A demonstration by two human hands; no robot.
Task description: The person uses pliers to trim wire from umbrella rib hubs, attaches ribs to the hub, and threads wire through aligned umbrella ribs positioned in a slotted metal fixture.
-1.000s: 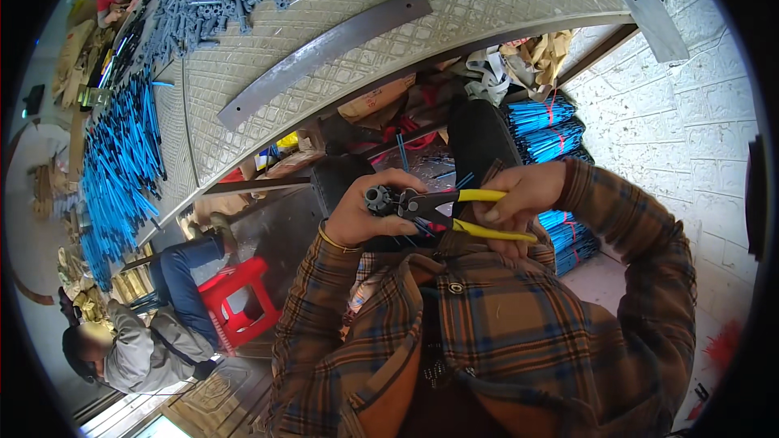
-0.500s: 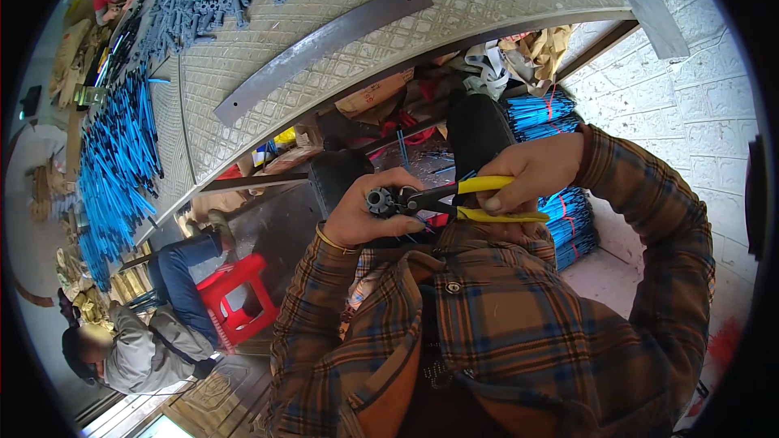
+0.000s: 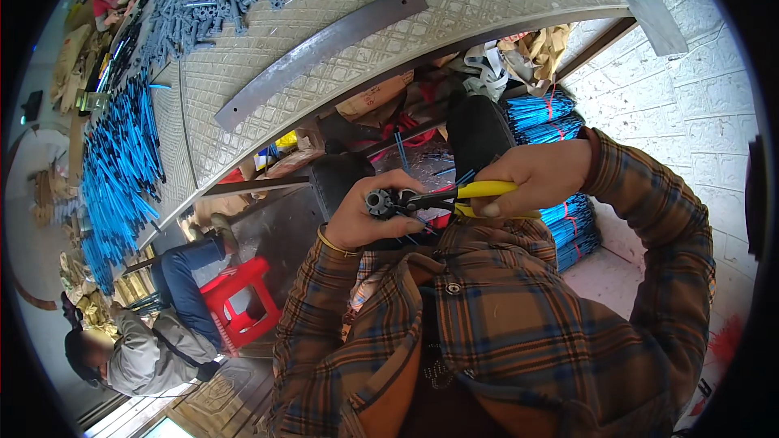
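Note:
My left hand [image 3: 349, 219] is closed around a grey plastic fitting [image 3: 378, 203], whose round end with several holes points up between thumb and fingers. In my right hand [image 3: 535, 174] is a pair of cutting pliers with yellow handles [image 3: 485, 188] and dark jaws. The jaws touch or nearly touch the fitting's side, close to my left fingertips; exactly what lies between them is hidden. My right thumb presses against the lower handle. Both hands are in front of my plaid jacket [image 3: 511, 300], above my lap.
Beyond my hands stands a patterned table [image 3: 324, 81] with a curved-looking metal strip [image 3: 324, 53], a heap of grey fittings [image 3: 219, 0] and blue rods [image 3: 122, 162]. Bundled blue rods [image 3: 540, 113] lie right of my knees. A red stool [image 3: 235, 300] and a seated person [image 3: 158, 353] are at left.
The yellow plier handles have come closer together as my right hand squeezed. My left hand keeps the fitting in nearly the same place.

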